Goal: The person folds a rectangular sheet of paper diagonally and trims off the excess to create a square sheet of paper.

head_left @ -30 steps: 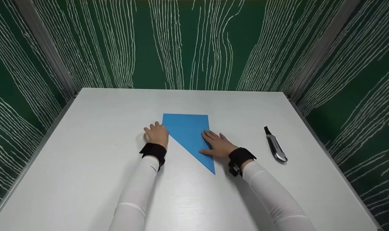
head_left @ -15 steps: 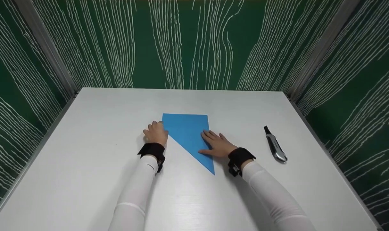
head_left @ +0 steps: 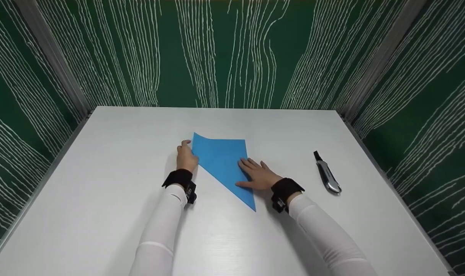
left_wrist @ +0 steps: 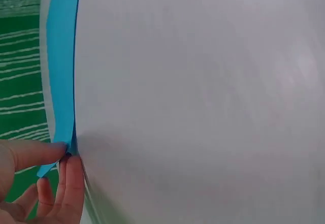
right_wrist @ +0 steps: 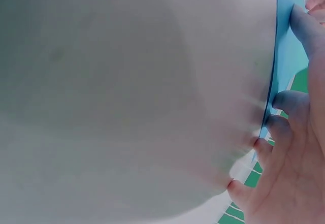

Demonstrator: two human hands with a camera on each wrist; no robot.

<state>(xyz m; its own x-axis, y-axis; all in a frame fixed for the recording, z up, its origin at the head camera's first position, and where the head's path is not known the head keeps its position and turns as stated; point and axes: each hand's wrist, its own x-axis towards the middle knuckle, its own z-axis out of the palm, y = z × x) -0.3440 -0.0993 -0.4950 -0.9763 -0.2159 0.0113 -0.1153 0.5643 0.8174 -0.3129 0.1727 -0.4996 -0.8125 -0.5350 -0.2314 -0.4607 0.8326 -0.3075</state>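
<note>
A folded sheet of blue paper (head_left: 221, 161) lies on the white table in the head view, its near end tapering to a point. At its left edge my left hand (head_left: 187, 158) pinches the paper between thumb and fingers, and the far left corner curls up off the table. The left wrist view shows the thumb (left_wrist: 38, 153) on top of the blue paper (left_wrist: 62, 66), with fingers under it. My right hand (head_left: 259, 176) rests with spread fingers on the paper's right side. In the right wrist view those fingertips (right_wrist: 287, 102) touch the paper and the table.
A grey and black utility knife (head_left: 328, 175) lies on the white table (head_left: 102, 172), to the right of the right hand. Green walls (head_left: 299, 42) with white wavy lines stand behind the table and at both sides.
My left hand has turned at the paper's edge and lifted the far left corner, which lay flat before. The right hand stays in place on the paper.
</note>
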